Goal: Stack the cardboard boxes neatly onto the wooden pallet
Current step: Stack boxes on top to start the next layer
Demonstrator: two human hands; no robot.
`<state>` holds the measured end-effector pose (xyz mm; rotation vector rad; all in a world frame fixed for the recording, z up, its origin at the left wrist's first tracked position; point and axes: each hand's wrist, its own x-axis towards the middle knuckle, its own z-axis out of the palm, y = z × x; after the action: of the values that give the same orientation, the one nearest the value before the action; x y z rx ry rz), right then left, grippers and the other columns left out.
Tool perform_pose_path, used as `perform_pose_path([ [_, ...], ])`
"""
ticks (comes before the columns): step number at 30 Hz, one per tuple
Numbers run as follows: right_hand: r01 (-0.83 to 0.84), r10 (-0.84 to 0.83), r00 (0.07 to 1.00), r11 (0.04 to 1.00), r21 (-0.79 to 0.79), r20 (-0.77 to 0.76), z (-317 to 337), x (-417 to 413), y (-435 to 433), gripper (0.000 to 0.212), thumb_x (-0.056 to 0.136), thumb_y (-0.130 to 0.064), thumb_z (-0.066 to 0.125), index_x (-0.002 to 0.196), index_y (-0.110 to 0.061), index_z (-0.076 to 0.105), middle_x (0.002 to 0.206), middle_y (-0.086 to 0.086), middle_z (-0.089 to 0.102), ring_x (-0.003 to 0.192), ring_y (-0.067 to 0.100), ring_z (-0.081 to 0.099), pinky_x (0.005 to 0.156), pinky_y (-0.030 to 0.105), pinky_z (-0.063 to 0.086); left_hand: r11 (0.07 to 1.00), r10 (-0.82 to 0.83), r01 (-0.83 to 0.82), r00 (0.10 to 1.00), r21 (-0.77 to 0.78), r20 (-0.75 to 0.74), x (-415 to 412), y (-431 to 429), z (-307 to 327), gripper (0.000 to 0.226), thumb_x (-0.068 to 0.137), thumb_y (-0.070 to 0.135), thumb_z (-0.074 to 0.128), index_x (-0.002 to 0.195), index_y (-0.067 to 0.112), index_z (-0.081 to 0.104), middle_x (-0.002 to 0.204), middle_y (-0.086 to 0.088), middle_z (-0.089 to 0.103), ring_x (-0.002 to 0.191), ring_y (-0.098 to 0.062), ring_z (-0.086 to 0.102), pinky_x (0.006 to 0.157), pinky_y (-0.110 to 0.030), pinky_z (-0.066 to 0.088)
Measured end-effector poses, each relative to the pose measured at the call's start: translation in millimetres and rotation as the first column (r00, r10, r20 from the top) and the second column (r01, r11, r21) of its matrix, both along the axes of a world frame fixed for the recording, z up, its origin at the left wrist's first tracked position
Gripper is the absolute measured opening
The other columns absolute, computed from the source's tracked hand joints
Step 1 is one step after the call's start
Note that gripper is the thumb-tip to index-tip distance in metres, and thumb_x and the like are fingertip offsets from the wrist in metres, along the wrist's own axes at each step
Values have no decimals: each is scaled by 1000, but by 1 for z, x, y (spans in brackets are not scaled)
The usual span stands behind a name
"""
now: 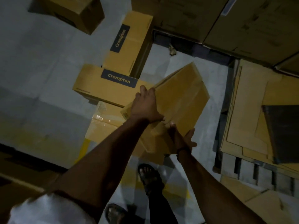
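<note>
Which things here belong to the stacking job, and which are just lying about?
Job: held box, left hand, right hand, Crompton boxes, pallet.
Lying about: flattened cardboard, dark sheet.

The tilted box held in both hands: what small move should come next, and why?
Probably swing the box right and level it: the left hand and right hand hold it tilted, and the pallet lies to the right.
</note>
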<state>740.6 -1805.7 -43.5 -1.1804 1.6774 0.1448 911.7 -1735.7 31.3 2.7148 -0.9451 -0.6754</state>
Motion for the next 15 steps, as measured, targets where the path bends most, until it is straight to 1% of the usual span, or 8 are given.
perform_pose_path([
  [2, -74, 74, 997, 997, 10, -37, 15, -6, 6, 109, 81, -72, 66, 162, -36, 3, 160, 26, 16, 136, 54, 35, 106, 62, 37, 998, 53, -56, 996, -35, -71, -4, 15, 21, 116, 56, 54, 95, 146, 15, 33, 139, -13, 32, 125, -36, 45, 103, -46, 47],
  [4, -145, 145, 989, 987, 62, 9, 32, -11, 16, 103, 84, -74, 62, 162, -37, 6, 165, 22, 13, 145, 50, 26, 112, 61, 32, 998, 31, -36, 996, -50, -86, -7, 29, 45, 116, 56, 51, 96, 145, 14, 33, 138, -13, 39, 123, -35, 49, 100, -44, 48],
  [6, -143, 139, 988, 988, 59, 64, 59, -15, 33, 99, 83, -75, 62, 161, -38, 14, 167, 16, 11, 149, 46, 21, 117, 59, 30, 999, 17, -20, 996, -38, -83, -10, 44, 70, 113, 55, 51, 96, 141, 13, 35, 132, -13, 51, 118, -34, 55, 93, -44, 52],
  [8, -156, 154, 985, 988, 11, 75, 90, -15, 54, 101, 76, -83, 61, 159, -42, 19, 166, 13, 15, 144, 46, 31, 112, 58, 38, 997, 66, -69, 993, -32, -94, -13, 64, 97, 113, 52, 53, 97, 138, 13, 36, 127, -13, 59, 113, -35, 60, 88, -46, 55],
  [10, -245, 246, 969, 969, -40, 26, 125, -11, 70, 104, 70, -91, 55, 158, -47, 20, 162, 13, 20, 135, 44, 43, 104, 53, 45, 990, 128, -133, 988, -47, -81, -14, 89, 121, 114, 52, 53, 98, 139, 13, 35, 128, -15, 60, 111, -36, 62, 85, -44, 55],
  [11, -289, 290, 957, 953, -86, 6, 142, -10, 73, 105, 69, -93, 53, 158, -47, 21, 161, 13, 23, 133, 42, 46, 103, 51, 44, 985, 159, -164, 984, -61, -80, -17, 102, 132, 115, 53, 53, 98, 140, 12, 35, 129, -16, 60, 110, -37, 62, 82, -41, 54],
  [13, -356, 367, 930, 915, -187, 26, 170, -7, 78, 107, 68, -93, 54, 158, -43, 24, 161, 11, 27, 136, 37, 46, 106, 49, 42, 969, 225, -229, 973, -94, -49, -26, 128, 158, 115, 56, 55, 96, 142, 12, 33, 128, -17, 60, 107, -37, 63, 76, -40, 52],
  [15, -436, 464, 884, 863, -256, 58, 197, 0, 82, 111, 65, -94, 56, 158, -43, 24, 163, 10, 26, 141, 35, 42, 108, 49, 41, 948, 294, -294, 956, -122, -15, -37, 153, 191, 120, 58, 59, 94, 149, 14, 29, 129, -17, 60, 107, -38, 63, 76, -44, 55],
])
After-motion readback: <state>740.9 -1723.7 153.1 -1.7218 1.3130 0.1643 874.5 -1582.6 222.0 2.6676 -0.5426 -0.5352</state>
